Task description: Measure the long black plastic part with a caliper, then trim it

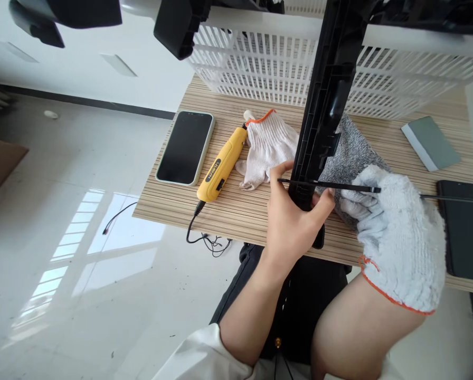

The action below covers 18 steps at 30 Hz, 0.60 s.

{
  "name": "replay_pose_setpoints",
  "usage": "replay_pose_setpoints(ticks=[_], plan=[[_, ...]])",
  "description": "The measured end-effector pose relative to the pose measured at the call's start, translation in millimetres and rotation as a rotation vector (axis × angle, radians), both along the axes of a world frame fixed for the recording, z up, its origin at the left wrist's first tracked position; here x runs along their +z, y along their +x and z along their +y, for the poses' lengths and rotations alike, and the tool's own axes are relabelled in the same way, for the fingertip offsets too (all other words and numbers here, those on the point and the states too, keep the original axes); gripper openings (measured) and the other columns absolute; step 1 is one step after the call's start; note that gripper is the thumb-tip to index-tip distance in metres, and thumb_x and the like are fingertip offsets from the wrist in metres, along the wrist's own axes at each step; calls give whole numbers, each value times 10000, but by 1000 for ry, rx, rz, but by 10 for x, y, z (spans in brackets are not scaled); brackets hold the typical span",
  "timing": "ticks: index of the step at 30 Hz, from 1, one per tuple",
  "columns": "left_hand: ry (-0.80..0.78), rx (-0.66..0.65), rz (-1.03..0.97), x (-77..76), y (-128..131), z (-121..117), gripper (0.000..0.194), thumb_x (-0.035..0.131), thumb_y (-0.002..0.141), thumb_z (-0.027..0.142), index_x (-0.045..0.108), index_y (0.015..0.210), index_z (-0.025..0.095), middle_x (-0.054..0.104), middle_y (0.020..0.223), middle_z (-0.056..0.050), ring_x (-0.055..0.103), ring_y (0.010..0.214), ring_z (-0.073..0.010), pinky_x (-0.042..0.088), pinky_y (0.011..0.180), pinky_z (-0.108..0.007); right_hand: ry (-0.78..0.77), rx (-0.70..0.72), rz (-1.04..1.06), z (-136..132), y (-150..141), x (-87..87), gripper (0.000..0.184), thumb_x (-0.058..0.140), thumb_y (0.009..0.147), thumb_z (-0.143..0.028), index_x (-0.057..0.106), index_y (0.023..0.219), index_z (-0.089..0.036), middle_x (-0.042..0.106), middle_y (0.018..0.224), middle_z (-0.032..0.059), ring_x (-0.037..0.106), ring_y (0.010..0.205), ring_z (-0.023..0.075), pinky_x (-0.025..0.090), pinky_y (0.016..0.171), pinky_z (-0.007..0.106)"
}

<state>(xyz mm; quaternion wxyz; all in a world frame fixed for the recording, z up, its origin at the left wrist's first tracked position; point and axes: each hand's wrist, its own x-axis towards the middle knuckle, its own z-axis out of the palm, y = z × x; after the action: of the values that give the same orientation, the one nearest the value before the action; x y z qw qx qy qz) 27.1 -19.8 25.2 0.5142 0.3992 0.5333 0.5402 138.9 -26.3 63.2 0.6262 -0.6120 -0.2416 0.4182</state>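
My bare left hand (294,221) is wrapped around the lower end of a long black plastic part (327,100), ribbed on its inner side, which rises away over the table and a basket's rim. A white knit work glove with an orange cuff covers my right hand (398,237), whose fingers are closed on a thin black bar-like tool (347,187). This bar lies across the part, just by my left thumb and fingers. A thin dark rod (458,198) sticks out to the right of the glove; whether it belongs to the bar I cannot tell.
On the striped wooden table (236,221) lie a phone (186,148), a yellow corded tool (223,163), another white glove (270,145), a grey cloth (349,148), a green-and-white block (430,142) and a black phone (464,227). A white slatted basket (256,66) with black parts stands behind.
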Motion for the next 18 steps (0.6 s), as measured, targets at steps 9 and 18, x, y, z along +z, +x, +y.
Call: replay_pose_setpoints(ticks=[9,18], plan=[[25,29,43,27,-4,19,523,866,830,264,478,1180,274,669,826,59,698,658,-150,626,737,-356,-123,8,-25,-13,62,-19,210,809,802,-487,822,830,-280,714,612,-6,635,466,137,467,386,221],[0,31,50,17,-6,6,591,910,826,388,484,1225,295,645,763,63,677,630,-159,613,697,-359,-222,87,-109,-169,114,-21,137,709,933,-451,797,1020,-391,651,572,-21,547,439,153,361,373,254]])
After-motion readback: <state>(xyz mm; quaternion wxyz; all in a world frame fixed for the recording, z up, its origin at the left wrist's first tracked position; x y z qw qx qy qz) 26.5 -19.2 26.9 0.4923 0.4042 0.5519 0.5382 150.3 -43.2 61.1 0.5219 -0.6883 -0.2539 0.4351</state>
